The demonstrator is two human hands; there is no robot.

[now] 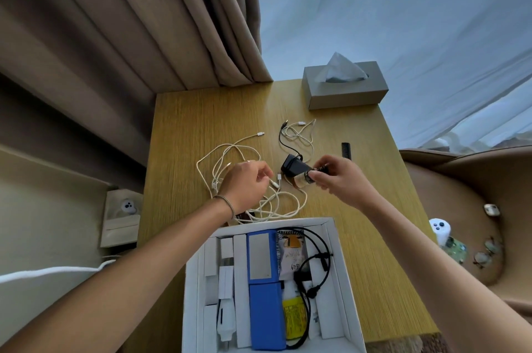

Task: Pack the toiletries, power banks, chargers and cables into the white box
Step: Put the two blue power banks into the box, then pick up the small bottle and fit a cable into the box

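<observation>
The white box (339, 272) sits open at the table's near edge, holding two blue power banks (263, 286), white items, a yellow-labelled bottle (293, 314), a sachet and a black cable (318, 257). My right hand (341, 177) is shut on a small clear bottle with a dark cap (303, 179), held above the table beside a black charger (292, 165). My left hand (247, 183) hovers over a tangle of white cables (230, 155), fingers curled around a white cable end. A second small cable bundle (299, 134) lies further back.
A grey tissue box (345, 88) stands at the table's far right corner. A black comb (345, 148) lies near the right edge. Brown curtains hang at the back left. On the brown seat to the right lie glasses (486, 252) and a white device (440, 230).
</observation>
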